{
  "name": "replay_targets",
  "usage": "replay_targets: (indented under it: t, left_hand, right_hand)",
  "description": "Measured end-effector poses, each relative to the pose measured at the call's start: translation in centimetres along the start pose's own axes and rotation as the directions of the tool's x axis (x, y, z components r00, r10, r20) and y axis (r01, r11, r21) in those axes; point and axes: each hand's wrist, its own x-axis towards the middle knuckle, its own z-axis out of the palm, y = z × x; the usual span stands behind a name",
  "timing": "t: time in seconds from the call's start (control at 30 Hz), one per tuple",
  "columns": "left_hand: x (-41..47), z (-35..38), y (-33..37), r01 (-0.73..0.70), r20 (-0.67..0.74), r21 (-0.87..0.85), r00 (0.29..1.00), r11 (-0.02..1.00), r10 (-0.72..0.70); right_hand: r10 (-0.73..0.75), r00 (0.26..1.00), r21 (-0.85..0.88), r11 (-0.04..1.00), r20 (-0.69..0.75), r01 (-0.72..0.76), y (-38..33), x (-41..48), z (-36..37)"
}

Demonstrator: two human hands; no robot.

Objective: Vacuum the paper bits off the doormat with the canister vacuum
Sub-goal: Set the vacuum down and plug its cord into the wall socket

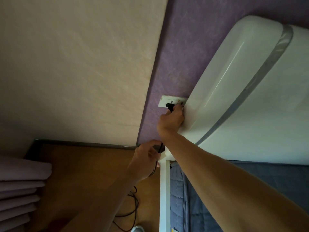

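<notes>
no readable text — no labels, brands, numbers, signs

A white headboard (234, 72) stands against the purple wall (184, 47), blue quilt (192, 206) beside.

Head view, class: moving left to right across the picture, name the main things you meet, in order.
Stack of folded pale lilac cloths → left hand gripping the thin black cord → right hand holding the black plug at the white wall socket plate → glossy white headboard.
</notes>
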Motion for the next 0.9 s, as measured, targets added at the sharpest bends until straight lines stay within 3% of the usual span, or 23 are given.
replay_targets:
  t: [0.3,0.43,0.53,0.7,0.9]
  left_hand:
    - [0.2,-0.3,0.2,-0.002,-0.012,0.054,1.0,0.999,0.002]
    - [-0.5,-0.6,1.1,0.006,-0.032,0.068,0.999,0.998,-0.004]
    - [-1.5,-1.3,2.0,-0.014,-0.037,0.193,0.999,0.981,0.021]
    - [-2.1,-4.1,5.2,-0.026,-0.039,0.357,0.998,0.934,0.043]
    - [-4.0,-9.2,10.2,0.019,-0.029,0.538,1.0,0.843,-0.004]
  right_hand:
    - [-0.016,1.0,-0.121,0.993,0.009,0.017,-0.3,0.4,0.2]
    - [-0.04,0.991,-0.254,0.965,0.126,0.071,-0.2,0.2,-0.9]
    - [0.009,0.974,-0.35,0.934,0.225,0.072,-1.0,0.6,-1.6]
    - [0.057,0.883,-0.469,0.862,0.465,0.192,-3.1,0.0,-4.2]
    - [-0.078,0.758,-0.5,0.708,0.647,0.499,-7.1,-1.2,-8.3]
